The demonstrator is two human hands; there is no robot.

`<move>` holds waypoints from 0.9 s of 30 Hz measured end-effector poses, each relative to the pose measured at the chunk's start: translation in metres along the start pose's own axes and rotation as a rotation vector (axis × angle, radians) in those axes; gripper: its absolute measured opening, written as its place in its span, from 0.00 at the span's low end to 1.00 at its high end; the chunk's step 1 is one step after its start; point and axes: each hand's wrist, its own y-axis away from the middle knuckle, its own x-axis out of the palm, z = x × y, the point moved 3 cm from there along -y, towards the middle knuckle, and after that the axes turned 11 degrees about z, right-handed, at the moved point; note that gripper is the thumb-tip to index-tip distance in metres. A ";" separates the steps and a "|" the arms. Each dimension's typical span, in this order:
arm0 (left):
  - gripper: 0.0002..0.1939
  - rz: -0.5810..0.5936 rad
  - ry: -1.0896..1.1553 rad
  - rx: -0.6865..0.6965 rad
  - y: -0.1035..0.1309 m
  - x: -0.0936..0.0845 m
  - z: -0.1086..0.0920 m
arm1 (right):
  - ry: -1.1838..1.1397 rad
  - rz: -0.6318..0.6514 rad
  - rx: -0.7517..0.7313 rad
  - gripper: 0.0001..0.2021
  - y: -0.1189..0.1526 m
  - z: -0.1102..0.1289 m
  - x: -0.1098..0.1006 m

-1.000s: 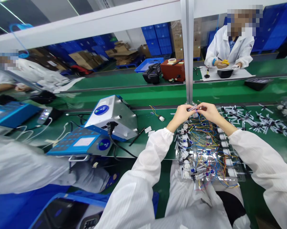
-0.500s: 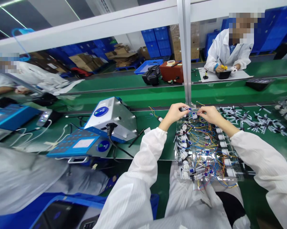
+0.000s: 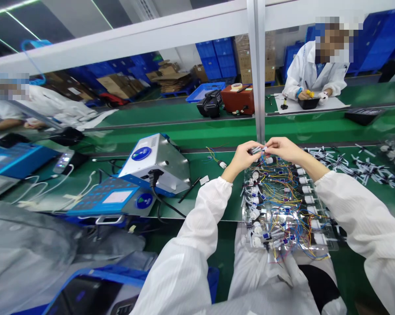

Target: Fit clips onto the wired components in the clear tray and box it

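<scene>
My left hand (image 3: pixel 246 156) is closed over the far end of a clear plastic tray (image 3: pixel 266 221), pinching a small wired part (image 3: pixel 255 150) with whitish strips on it. My right hand (image 3: pixel 283 149) meets it from the other side, thumb and fingertips closed at the same part's end; the fingers hide most of it. Below them the tray carries rows of white and black cylindrical pieces (image 3: pixel 307 199) with yellow, blue and red wires and small blue boards. The tray's near end overhangs the bench edge above my lap.
A loose wired piece (image 3: pixel 221 164) lies left of my left hand, near a black stick (image 3: pixel 189 190). Many white-and-black strip pieces (image 3: pixel 365 168) are strewn at right. A blue-and-silver instrument (image 3: pixel 160 164) stands left. A metal post (image 3: pixel 259 87) rises ahead; a co-worker (image 3: pixel 315 72) sits opposite.
My right hand has moved left, and its fingertips now meet those of my left hand. The left hand stays nearly in place.
</scene>
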 end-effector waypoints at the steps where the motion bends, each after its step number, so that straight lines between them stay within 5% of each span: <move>1: 0.13 -0.032 0.025 -0.011 0.000 -0.005 -0.002 | -0.037 -0.058 -0.015 0.18 -0.001 0.000 -0.002; 5: 0.22 -0.417 0.389 -0.074 0.001 -0.044 -0.003 | -0.112 -0.424 -0.150 0.20 0.002 -0.006 -0.024; 8: 0.29 -0.754 0.667 0.006 0.003 -0.083 -0.002 | -0.185 -0.653 -0.226 0.17 0.008 -0.021 -0.056; 11: 0.31 -0.908 0.770 0.057 0.002 -0.107 0.006 | -0.377 -0.801 -0.272 0.13 0.019 -0.039 -0.093; 15: 0.29 -0.824 0.804 -0.013 -0.006 -0.086 0.042 | -0.643 -0.991 -0.276 0.13 0.040 -0.062 -0.129; 21: 0.21 -0.415 0.428 -0.241 -0.005 -0.027 0.110 | -0.591 -1.100 -0.216 0.11 0.072 -0.071 -0.154; 24: 0.19 -0.274 0.279 -0.318 0.006 -0.022 0.131 | -0.612 -1.156 -0.187 0.11 0.081 -0.063 -0.158; 27: 0.18 -0.290 0.319 -0.343 0.015 -0.023 0.143 | -0.555 -1.097 -0.217 0.10 0.076 -0.047 -0.152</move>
